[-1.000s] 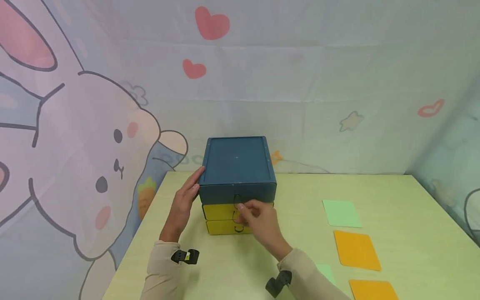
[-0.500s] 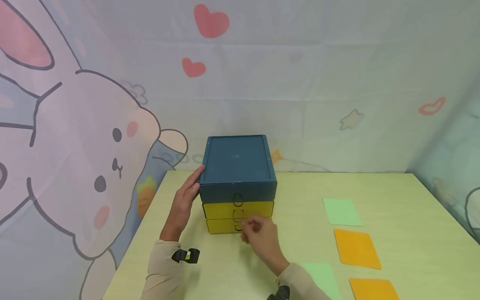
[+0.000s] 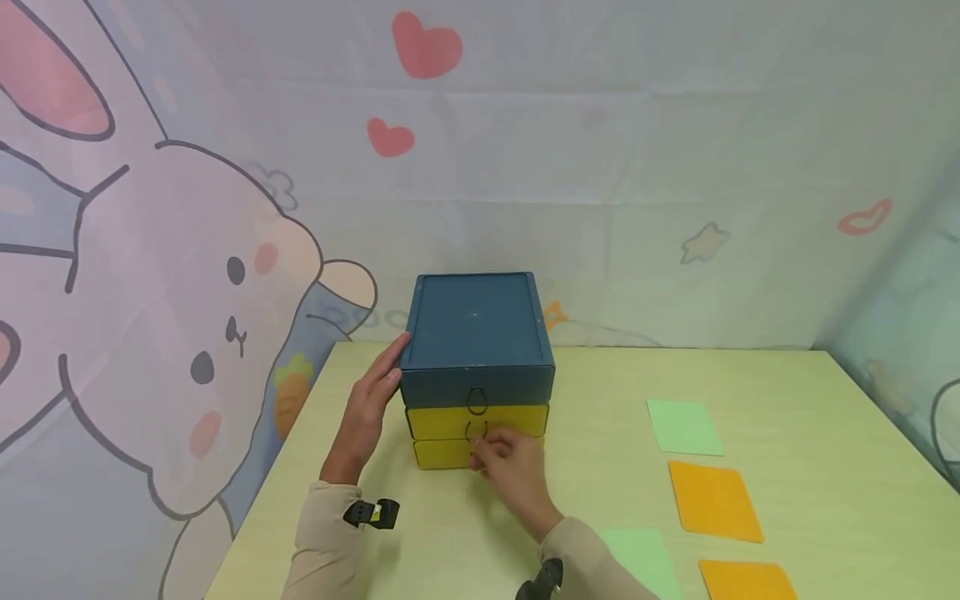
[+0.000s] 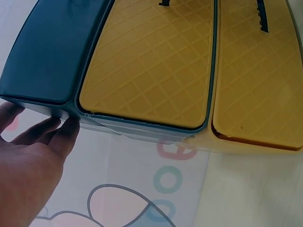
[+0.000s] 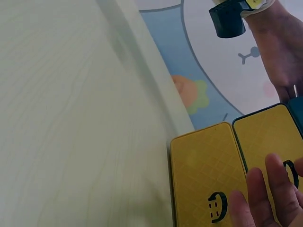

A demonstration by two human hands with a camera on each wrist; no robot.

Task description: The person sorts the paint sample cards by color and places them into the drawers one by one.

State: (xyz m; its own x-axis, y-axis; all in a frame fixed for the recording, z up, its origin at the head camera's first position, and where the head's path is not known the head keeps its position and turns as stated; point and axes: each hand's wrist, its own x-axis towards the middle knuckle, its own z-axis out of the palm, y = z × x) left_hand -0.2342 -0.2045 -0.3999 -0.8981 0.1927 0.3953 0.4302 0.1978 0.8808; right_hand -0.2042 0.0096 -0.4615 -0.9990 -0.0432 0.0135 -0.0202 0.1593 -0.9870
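Note:
A small chest with a dark blue top stands on the table. Its front has a blue top drawer, a yellow middle drawer and a yellow bottom drawer, all closed. With straight fingers, my left hand rests against the chest's left side; the left wrist view shows fingertips touching the blue edge. My right hand is at the lower front, thumb and index finger by the middle drawer's dark loop handle. Whether they pinch it is hidden. The bottom handle stands free of the fingers.
Two orange squares and two light green squares lie on the pale table at the right. A printed cloth hangs behind the table.
My right hand drops from beside the top handle to the bottom drawer, then shifts slightly up and left to the middle handle. My left hand stays at the chest's side.

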